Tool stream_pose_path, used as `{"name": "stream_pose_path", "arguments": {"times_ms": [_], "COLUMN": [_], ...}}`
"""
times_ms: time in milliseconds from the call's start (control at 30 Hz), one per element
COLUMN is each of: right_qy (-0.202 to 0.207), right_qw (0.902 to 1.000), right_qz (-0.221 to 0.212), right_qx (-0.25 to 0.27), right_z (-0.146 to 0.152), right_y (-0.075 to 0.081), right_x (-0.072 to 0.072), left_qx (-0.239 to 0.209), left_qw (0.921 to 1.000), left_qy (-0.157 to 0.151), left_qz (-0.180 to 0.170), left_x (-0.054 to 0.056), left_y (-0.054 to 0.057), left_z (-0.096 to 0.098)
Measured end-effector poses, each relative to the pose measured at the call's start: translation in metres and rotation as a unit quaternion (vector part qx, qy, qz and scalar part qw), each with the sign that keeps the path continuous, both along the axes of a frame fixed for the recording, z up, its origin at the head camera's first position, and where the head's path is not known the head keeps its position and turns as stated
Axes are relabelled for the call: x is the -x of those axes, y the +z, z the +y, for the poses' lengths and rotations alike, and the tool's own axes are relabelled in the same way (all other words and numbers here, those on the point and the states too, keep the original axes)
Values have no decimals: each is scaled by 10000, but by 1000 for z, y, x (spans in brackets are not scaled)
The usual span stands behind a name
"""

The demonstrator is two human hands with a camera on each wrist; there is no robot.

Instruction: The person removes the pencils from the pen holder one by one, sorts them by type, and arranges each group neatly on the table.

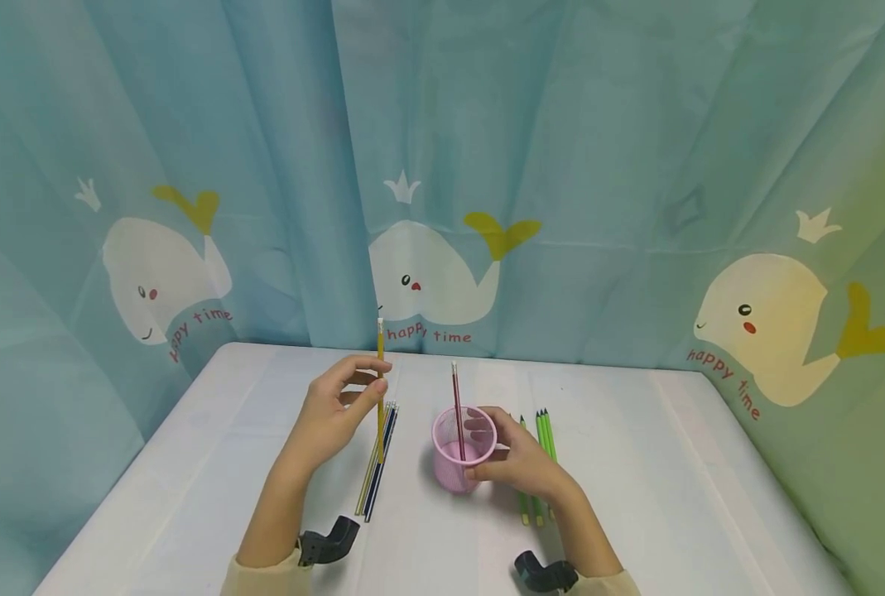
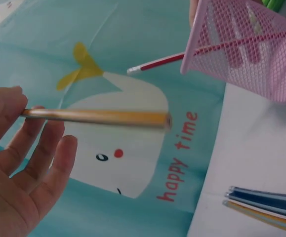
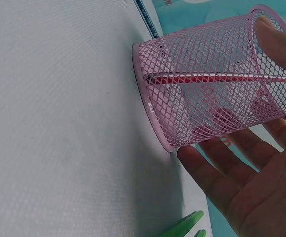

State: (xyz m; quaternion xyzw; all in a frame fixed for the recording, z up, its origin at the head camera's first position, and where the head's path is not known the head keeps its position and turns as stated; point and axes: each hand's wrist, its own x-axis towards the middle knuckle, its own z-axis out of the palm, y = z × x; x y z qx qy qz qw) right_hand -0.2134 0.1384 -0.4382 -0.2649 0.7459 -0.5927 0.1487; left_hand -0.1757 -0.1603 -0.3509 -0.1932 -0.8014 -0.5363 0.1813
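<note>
My left hand [image 1: 328,418] pinches a yellow pencil [image 1: 380,352] between thumb and fingers. The pencil stands nearly upright in the air, its white eraser end at the top, left of the cup. My right hand [image 1: 524,461] holds a pink mesh pencil cup [image 1: 453,474] round its side, thumb at the near side. One red pencil [image 1: 457,401] leans inside the cup, its eraser end above the rim. In the right wrist view the red pencil [image 3: 207,78] shows through the mesh [image 3: 202,54], with its other end down at the cup's base.
Several dark blue and yellowish pencils [image 1: 377,484] lie on the white table [image 1: 189,463] below the left hand. Several green pencils [image 1: 541,439] lie right of the cup, partly hidden by the right hand and forearm. A blue whale-print curtain [image 1: 606,165] hangs behind the table.
</note>
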Motion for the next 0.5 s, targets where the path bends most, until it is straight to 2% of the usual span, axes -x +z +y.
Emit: {"name": "stream_pose_path", "arguments": {"times_ms": [500], "right_qy": [-84], "right_qw": [9999], "right_qz": [-10], "right_qx": [-69], "right_z": [0], "right_y": [1], "right_x": [-1], "left_qx": [-111], "left_qw": [9986], "left_qy": [74], "left_qz": [-518], "left_x": [10], "left_y": [-13], "left_z": [-10]}}
